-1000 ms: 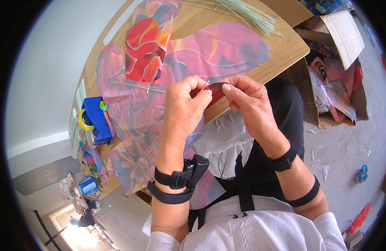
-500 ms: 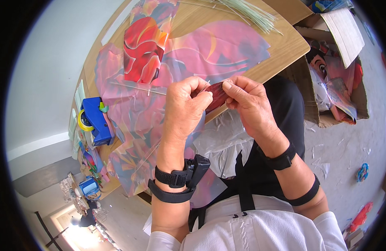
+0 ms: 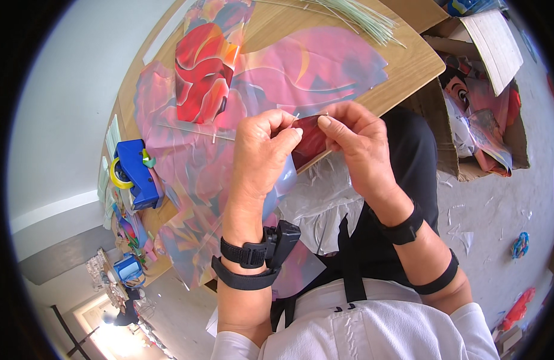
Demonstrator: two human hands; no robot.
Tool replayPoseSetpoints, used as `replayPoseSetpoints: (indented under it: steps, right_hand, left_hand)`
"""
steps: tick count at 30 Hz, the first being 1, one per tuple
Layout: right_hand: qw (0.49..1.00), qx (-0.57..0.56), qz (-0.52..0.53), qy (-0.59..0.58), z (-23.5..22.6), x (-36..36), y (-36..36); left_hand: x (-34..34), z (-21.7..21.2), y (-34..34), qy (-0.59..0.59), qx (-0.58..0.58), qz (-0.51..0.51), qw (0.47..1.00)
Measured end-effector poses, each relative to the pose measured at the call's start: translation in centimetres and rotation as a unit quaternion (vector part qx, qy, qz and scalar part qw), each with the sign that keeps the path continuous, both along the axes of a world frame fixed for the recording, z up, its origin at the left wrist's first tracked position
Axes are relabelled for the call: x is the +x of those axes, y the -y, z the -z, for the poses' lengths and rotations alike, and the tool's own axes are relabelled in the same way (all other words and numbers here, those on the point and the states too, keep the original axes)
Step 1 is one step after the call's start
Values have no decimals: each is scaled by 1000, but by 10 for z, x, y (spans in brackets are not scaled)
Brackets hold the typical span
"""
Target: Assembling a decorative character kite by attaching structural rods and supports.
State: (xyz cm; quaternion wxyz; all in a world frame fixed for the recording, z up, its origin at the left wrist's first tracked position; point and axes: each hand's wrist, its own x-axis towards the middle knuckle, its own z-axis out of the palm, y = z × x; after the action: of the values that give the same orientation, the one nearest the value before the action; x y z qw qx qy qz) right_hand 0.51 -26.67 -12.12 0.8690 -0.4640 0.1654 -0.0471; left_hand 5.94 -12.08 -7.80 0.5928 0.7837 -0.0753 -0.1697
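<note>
My left hand (image 3: 263, 147) and my right hand (image 3: 359, 147) pinch a dark red piece of thin printed sheet (image 3: 310, 139) by its upper edge, near the table's edge. Small pale tips stick up by the fingers of both hands; what they belong to is hidden. Beneath and beyond my hands spreads a large, thin pink and blue-grey patterned sheet (image 3: 325, 63). On it rests a glossy bright red printed part (image 3: 200, 75). A thin pale rod with a short crosspiece (image 3: 196, 132) lies across the sheet, left of my left hand.
A blue tape dispenser (image 3: 143, 180) with a yellow roll stands at the table's left. Pale green rods (image 3: 364, 21) lie in a bundle at the far edge. An open cardboard box (image 3: 520, 135) with printed sheets sits at right. Crumpled clear plastic (image 3: 316, 195) hangs below the table edge.
The dark red piece shows wider and flatter between my hands. My left fingers have shifted slightly left, and the patterned sheet with its bright red part has moved a little.
</note>
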Motion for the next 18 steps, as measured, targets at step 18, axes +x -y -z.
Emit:
replayPoseSetpoints:
  steps: [18]
  right_hand:
    - [749, -608, 92, 246, 6, 0, -1]
  left_hand:
    - [-4, -7, 7, 3, 4, 20, 1000]
